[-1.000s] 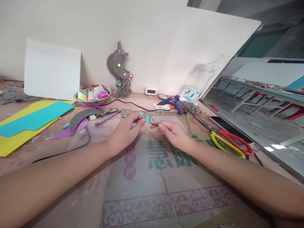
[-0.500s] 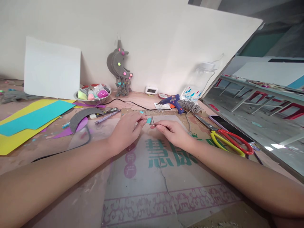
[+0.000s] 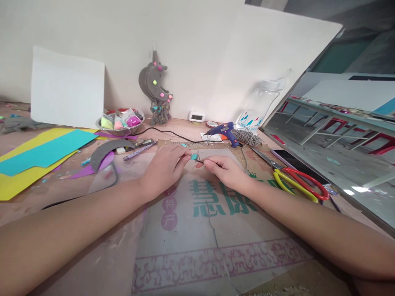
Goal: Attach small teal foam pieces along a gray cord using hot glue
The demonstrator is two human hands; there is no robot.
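Over the middle of the work surface, my left hand (image 3: 168, 166) has its thumb and index finger pinched on a small turquoise piece (image 3: 194, 156). My right hand (image 3: 224, 168) faces it from the right, thumb and fingers pressed together on a slender dark item (image 3: 200, 160), too small to name. Its tip meets a bit of grey strand beside the turquoise piece. Beneath both hands lies a translucent printed sheet (image 3: 182, 250) with green characters and a purple border. A thin grey line, perhaps yarn (image 3: 213, 232), runs down the sheet.
A blue glue gun (image 3: 226, 132), grey yarn (image 3: 248, 137) and a glass jug (image 3: 259, 102) stand behind. Scissors (image 3: 296, 183) and a phone (image 3: 298, 164) lie right. To the left are coloured sheets (image 3: 52, 152), a bowl (image 3: 120, 130) and a grey crescent (image 3: 106, 154). A moon ornament (image 3: 154, 84) hangs behind.
The turquoise piece has turned slightly between the fingers and looks rounder. The slender item at my right fingertips has shifted a little and looks darker. Both arms stay nearly in place.
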